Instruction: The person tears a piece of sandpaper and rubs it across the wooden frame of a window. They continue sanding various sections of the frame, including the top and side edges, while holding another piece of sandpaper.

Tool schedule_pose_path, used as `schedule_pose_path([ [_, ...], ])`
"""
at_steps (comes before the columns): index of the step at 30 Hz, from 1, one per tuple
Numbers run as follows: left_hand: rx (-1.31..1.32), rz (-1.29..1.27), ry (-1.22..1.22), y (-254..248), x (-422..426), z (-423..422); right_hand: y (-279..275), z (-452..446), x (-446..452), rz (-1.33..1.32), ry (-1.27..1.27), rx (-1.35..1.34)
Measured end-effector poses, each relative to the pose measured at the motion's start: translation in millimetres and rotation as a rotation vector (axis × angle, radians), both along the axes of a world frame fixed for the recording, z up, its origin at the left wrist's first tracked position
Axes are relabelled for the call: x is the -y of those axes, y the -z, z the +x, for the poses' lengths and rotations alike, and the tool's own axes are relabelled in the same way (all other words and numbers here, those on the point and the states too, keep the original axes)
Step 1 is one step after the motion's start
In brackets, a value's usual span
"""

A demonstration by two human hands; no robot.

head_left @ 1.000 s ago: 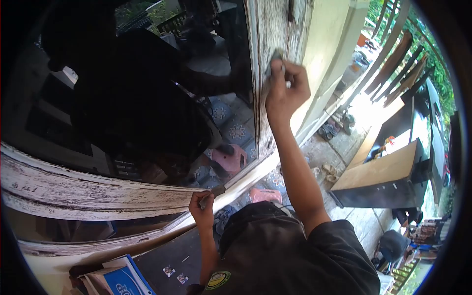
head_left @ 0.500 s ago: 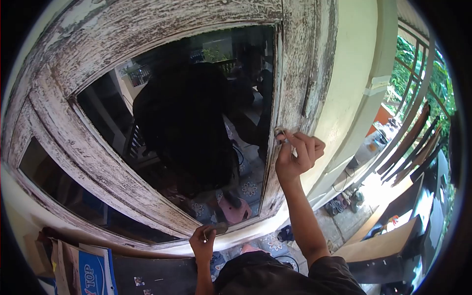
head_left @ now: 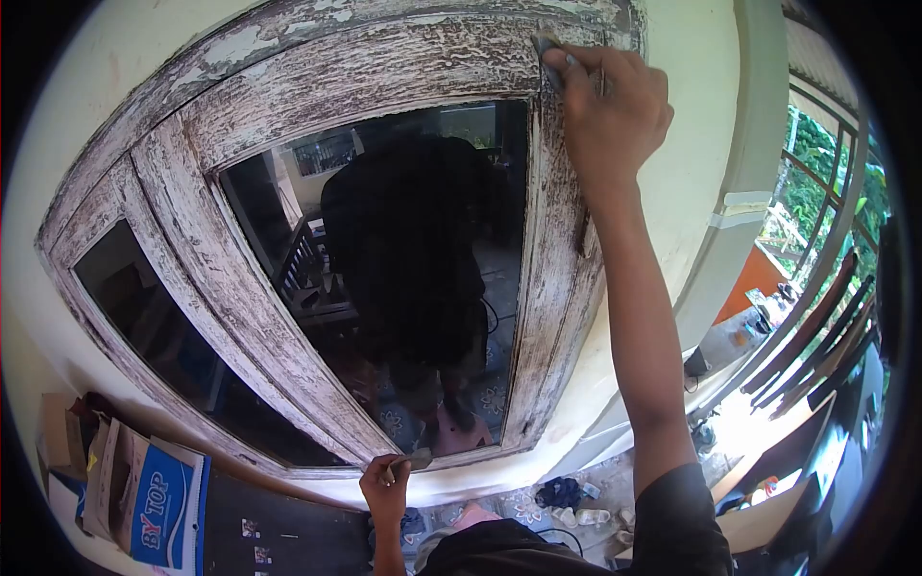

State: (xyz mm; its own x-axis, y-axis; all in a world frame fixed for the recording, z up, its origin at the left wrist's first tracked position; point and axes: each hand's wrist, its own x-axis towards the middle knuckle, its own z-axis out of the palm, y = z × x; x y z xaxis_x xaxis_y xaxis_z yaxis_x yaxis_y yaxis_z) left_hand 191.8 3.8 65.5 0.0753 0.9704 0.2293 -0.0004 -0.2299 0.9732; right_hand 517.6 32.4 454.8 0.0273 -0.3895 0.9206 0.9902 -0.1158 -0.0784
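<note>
My right hand [head_left: 619, 115] is raised at the upper right corner of a window frame [head_left: 327, 91] with worn, flaking white paint over brown wood. Its fingers are closed round a small scraper [head_left: 549, 60], whose flat grey blade touches the wood or lies very close to it. Low down, my left hand [head_left: 385, 495] pinches a small grey block [head_left: 419, 459] near the bottom rail of the frame. The dark window pane [head_left: 499, 240] reflects a dark figure. Much of the scraper's handle is hidden in my fingers.
A blue and white box [head_left: 165, 509] stands among cardboard at lower left, beside a dark surface [head_left: 288, 528]. Pale wall [head_left: 696, 144] borders the frame. Shoes [head_left: 581, 516] and dark cloth [head_left: 559, 492] lie on the floor. Leaning boards [head_left: 816, 346] stand at right.
My right hand has moved up along the right side of the frame with the scraper. My left hand stays low with the block, and the view has shifted upward.
</note>
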Motion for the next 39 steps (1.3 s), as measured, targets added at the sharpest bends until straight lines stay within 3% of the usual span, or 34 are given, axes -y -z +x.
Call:
schedule_pose_path([
  [4,-0.003,0.044,0.014,-27.6,-5.0,6.6,-31.4,-9.0,10.8,-0.044,0.06,0.042],
  [9,0.096,0.278,-0.014,-77.1,-45.1,-1.2,-21.6,5.9,-3.5,0.037,-0.14,0.071],
  [15,0.122,0.77,-0.324,-206.4,-92.8,-26.8,-14.0,-8.0,0.2,-0.035,-0.248,0.067],
  [17,0.104,0.999,-0.54,-256.6,-109.2,-34.4,-13.5,-11.6,1.7,-0.071,-0.342,-0.028],
  [21,0.128,1.428,-0.848,-340.1,-131.2,-32.7,-15.7,-14.7,9.3,-0.16,-0.199,-0.051],
  [24,0.121,1.381,-0.648,-347.2,-142.1,-15.7,-16.9,-14.7,9.9,-0.174,-0.201,-0.072],
  [26,-0.337,1.29,-0.685,-328.9,-144.7,1.5,-17.2,-15.5,10.4,-0.182,-0.204,-0.079],
  [32,-0.346,1.253,-0.569,-305.0,-152.4,5.1,-14.8,-17.0,11.4,-0.219,-0.194,-0.167],
  [39,-0.255,1.457,-0.619,-375.6,-160.7,-4.6,-16.0,-7.4,7.2,-0.195,-0.127,-0.081],
])
